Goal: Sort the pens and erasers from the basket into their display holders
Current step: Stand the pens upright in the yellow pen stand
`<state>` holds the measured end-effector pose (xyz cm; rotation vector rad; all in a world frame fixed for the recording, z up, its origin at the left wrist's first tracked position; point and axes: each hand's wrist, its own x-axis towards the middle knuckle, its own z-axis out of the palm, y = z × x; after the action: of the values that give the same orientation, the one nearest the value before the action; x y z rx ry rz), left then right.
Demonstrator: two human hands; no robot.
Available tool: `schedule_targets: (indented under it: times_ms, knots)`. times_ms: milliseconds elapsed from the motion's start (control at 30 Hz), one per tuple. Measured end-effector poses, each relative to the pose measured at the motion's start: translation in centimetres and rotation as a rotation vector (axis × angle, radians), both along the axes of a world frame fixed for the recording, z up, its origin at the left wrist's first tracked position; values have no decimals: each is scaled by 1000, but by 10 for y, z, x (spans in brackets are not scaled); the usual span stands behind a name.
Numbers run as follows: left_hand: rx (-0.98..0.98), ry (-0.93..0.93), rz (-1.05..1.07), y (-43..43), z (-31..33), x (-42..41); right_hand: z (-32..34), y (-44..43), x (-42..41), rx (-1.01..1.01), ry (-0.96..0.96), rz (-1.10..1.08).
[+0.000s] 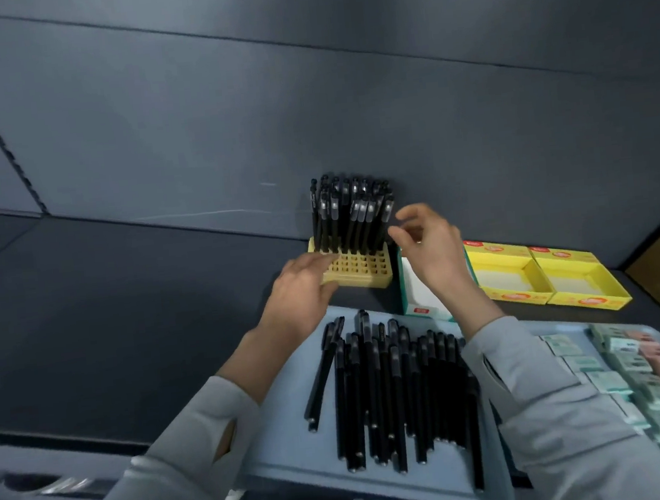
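A yellow pen holder (362, 269) with a grid of holes stands against the back wall, its back rows filled with several upright black pens (351, 211). My left hand (304, 288) rests on the holder's front left corner, fingers straight. My right hand (428, 244) hovers just right of the upright pens, fingers loosely curved, with nothing visibly in them. Several loose black pens (394, 388) lie in a blue-grey basket (299, 446) below my hands. Packaged erasers (646, 372), green and pink, fill the basket's right side.
Two open yellow display boxes (540, 278) sit at the right by the wall. A white and green box (417, 297) stands between them and the pen holder, partly behind my right wrist. Dark tabletop stretches to the left.
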<state>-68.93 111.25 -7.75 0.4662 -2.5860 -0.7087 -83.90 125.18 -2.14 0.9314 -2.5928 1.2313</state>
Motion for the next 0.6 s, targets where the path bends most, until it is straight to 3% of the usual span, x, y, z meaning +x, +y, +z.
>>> schedule_targets:
  times_ms: [167,300,467,600]
  knots:
    - [73,-194,53,49,4,44,-5,34,43,255,-6,10]
    - [-84,-368,74,87,-7,68,-23,59,82,401,-24,17]
    - [-144,-347,104,98,-16,83,-38,75,122,435,-55,-6]
    - [-300,-329,103,87,-25,94,-45,74,137,463,-56,14]
